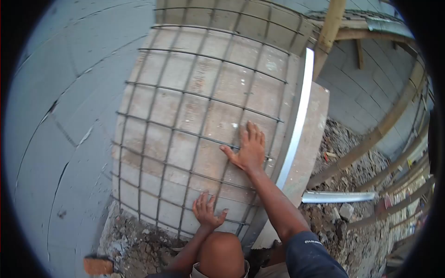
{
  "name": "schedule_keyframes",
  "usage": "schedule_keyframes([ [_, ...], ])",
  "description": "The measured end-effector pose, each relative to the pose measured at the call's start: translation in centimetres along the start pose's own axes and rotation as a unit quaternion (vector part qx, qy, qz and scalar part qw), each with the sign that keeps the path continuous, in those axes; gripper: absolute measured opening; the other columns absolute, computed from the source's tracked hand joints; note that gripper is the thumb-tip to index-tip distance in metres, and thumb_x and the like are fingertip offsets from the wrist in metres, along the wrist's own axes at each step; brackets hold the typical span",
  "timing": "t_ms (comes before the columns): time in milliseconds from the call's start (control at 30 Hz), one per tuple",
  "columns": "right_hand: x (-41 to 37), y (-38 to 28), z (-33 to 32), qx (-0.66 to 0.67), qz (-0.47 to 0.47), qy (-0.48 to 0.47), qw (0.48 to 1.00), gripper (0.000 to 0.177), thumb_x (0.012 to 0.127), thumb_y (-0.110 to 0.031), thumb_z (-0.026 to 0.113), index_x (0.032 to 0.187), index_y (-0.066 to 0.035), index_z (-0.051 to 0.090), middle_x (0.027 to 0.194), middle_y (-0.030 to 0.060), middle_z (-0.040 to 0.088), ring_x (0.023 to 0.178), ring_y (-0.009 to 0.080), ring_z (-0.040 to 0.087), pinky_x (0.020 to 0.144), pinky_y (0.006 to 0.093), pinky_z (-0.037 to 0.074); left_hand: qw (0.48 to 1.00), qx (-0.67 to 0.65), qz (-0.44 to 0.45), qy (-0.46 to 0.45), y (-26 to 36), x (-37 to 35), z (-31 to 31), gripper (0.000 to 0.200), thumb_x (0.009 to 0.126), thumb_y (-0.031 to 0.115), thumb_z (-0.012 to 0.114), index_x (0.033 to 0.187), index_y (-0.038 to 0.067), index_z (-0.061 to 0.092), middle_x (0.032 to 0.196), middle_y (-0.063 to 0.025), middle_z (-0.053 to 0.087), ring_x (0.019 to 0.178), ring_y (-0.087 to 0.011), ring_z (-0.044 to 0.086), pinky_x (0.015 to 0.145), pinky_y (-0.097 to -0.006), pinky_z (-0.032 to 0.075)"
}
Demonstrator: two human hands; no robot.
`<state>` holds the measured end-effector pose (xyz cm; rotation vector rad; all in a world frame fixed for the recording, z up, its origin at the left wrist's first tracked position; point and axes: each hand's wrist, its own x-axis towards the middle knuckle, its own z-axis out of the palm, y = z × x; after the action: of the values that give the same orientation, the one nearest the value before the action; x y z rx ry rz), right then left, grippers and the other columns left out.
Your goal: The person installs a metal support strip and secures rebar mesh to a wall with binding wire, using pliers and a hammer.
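Note:
A grid of thin steel bars, a rebar mesh [172,129], lies over a pale, stained board [181,109] in front of me. My right hand [250,149] rests on the mesh and board right of the middle, fingers spread and thumb out to the left. Lower down, my left hand [208,212] touches the mesh near its bottom edge, its fingers apart. Neither hand grips anything. A bright metal strip [299,118] runs along the board's right edge.
A grey block wall [69,116] rises on the left. Bamboo poles [371,146] slant across the right side. Rubble [352,139], a second metal strip [338,198] and a brick [98,266] lie on the ground.

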<state>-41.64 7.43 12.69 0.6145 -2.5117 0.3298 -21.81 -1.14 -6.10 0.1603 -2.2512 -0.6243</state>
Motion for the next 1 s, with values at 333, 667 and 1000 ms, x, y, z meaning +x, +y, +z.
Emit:
schedule_keyframes([
  [333, 2.4, 0.8, -0.5, 0.085, 0.042, 0.022, 0.995, 0.065, 0.094, -0.055, 0.050, 0.130, 0.000, 0.055, 0.137, 0.0257, 0.046, 0.135, 0.0410, 0.036, 0.111, 0.0502, 0.029, 0.986, -0.109, -0.068, 0.106, -5.0, 5.0, -3.4, 0.053, 0.085, 0.038, 0.067, 0.124, 0.004, 0.054, 0.131, -0.0210, 0.053, 0.119, -0.0397, 0.050, 0.101, -0.0508, 0.033],
  [667, 4.1, 1.4, 2.8, 0.007, 0.073, 0.126, 0.989, 0.039, 0.100, -0.030, 0.046, 0.126, -0.003, 0.056, 0.138, 0.0215, 0.045, 0.137, 0.0368, 0.034, 0.114, 0.0526, 0.023, 0.980, 0.039, -0.186, 0.051, -9.0, 9.6, -2.5, 0.075, 0.094, 0.050, 0.055, 0.145, 0.000, 0.031, 0.151, -0.0286, 0.022, 0.137, -0.0468, 0.026, 0.110, -0.0599, 0.017],
  [1000, 3.2, 1.0, 1.4, 0.010, 0.073, 0.108, 0.991, 0.041, 0.100, -0.031, 0.047, 0.129, -0.003, 0.054, 0.142, 0.0212, 0.042, 0.139, 0.0373, 0.031, 0.116, 0.0544, 0.019, 0.983, 0.027, -0.170, 0.063, -9.0, 8.7, -3.8, 0.063, 0.091, 0.047, 0.059, 0.134, 0.003, 0.046, 0.149, -0.0257, 0.032, 0.137, -0.0437, 0.030, 0.112, -0.0580, 0.018],
])
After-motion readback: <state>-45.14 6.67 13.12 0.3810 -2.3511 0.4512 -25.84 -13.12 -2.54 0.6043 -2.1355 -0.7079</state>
